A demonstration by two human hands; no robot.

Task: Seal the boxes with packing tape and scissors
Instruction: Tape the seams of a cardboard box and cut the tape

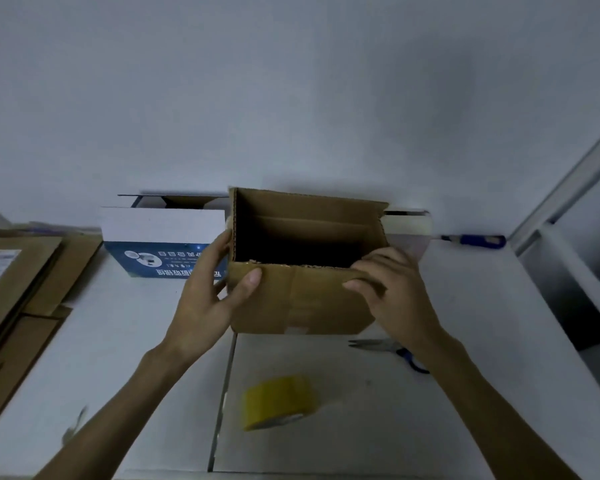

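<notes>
Presently the brown corrugated cardboard box [302,299] is held at the middle of the white table [499,306], its top open and its flaps not yet folded shut. It is gripped by the left hand [208,299], with the thumb laid on the near wall and the fingers curled round the left edge. It is also gripped by the right hand [392,289], whose fingers are curled over the near right corner. The step in hand is judged to be the positioning of the box before closing; no sealing is seen on its top. The roll of yellow packing tape [278,401] lies untouched in front of the box, and the blue-handled metal scissors [388,348] lie just beside the right wrist. Next, the flaps would need to be folded flat and held down by one hand, so that the other is freed for the tape.
</notes>
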